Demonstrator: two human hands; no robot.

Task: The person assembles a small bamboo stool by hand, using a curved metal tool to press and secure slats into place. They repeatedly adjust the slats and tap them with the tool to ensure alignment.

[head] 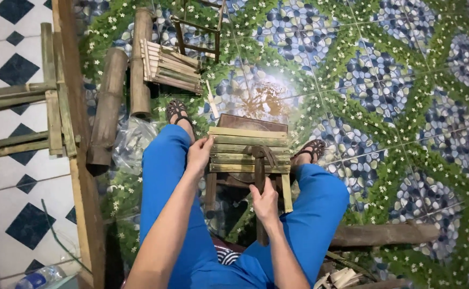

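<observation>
In the middle of the frame, a person in blue trousers is sitting with a small bamboo-slat stool [248,152] lying between the knees. The left hand [199,154] is gripping the stool's left edge, fingers curled closed around the slats. The right hand [265,202] is wrapping shut around a dark wooden hammer [259,176], whose head seems to be resting on the slats. Toward the upper left, a second slatted stool [171,67] is lying on the patterned floor [395,80] beside thick bamboo poles [108,104].
</observation>
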